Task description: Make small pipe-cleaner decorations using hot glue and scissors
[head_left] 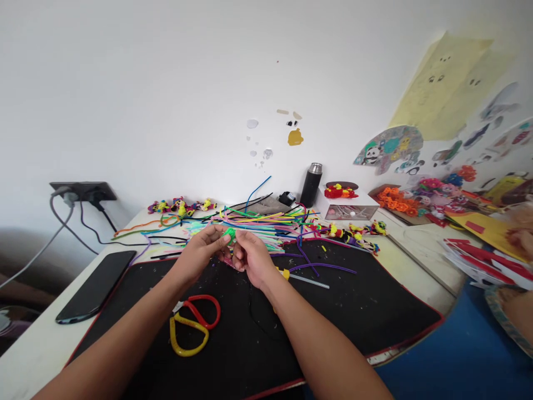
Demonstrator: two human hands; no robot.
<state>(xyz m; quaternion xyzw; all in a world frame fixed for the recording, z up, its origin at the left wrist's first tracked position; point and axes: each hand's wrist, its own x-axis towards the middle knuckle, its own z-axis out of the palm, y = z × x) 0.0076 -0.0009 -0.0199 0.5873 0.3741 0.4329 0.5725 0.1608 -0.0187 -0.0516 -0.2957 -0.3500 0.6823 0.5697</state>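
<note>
Both hands meet over the black mat [350,311], in front of a pile of pipe cleaners. My left hand [207,244] pinches a small bright green bundle of pipe cleaner [230,235] between thumb and fingers. From the other side my right hand [252,255] grips the same green piece, its fingers curled. Below the left wrist lie scissors [189,333] with one red and one yellow handle, blades partly hidden by the forearm. A clear stick [310,281] with a yellow part pokes out behind my right wrist; the rest is hidden.
Loose coloured pipe cleaners [258,228] cover the back of the desk. Finished pipe-cleaner figures [181,206] lie at the back left, others [353,233] at the right. A phone [95,286], a black bottle [311,186] and a white box [350,208] stand around the mat.
</note>
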